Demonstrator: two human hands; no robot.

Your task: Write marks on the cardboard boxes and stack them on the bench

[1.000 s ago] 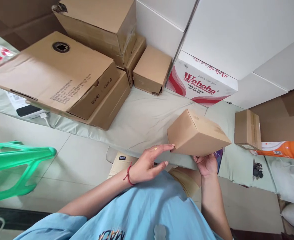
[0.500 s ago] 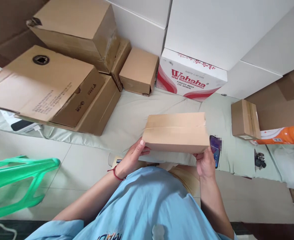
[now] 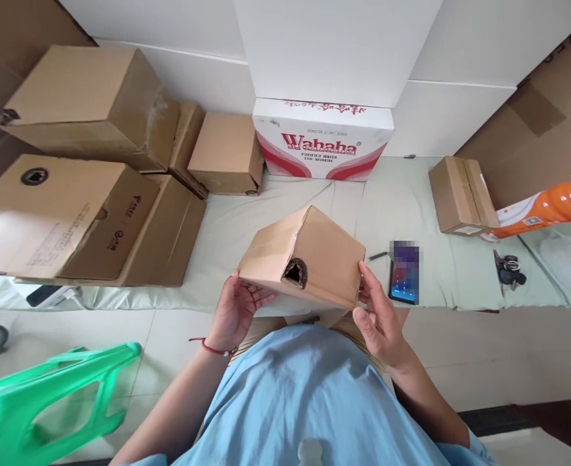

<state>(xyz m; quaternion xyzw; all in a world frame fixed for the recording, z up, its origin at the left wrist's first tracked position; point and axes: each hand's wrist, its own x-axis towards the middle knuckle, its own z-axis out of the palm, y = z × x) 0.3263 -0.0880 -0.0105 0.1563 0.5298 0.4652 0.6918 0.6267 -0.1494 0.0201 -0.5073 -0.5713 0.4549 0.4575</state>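
We see a brown box [image 3: 331, 252] tilted near the front edge of the bench [image 3: 232, 233]; whether its underside touches the cloth, we cannot tell. Our left hand [image 3: 234, 310] grasps its lower left corner, some fingers hidden beneath. Our right hand [image 3: 381, 317] has fingertips against the right side, thumb spread away; how firmly it holds, we cannot tell. Half a second ago a long taped face was toward us; now the box is turned, showing a torn hole [image 3: 295, 274] too dark to see into. The phone [image 3: 402, 275], then partly behind our right hand, now shows beside it by the front edge, its screen partly blurred. Toward the bench's right end, an orange bottle [image 3: 552, 204] is cut off, as is the green stool [image 3: 62, 382] at left.
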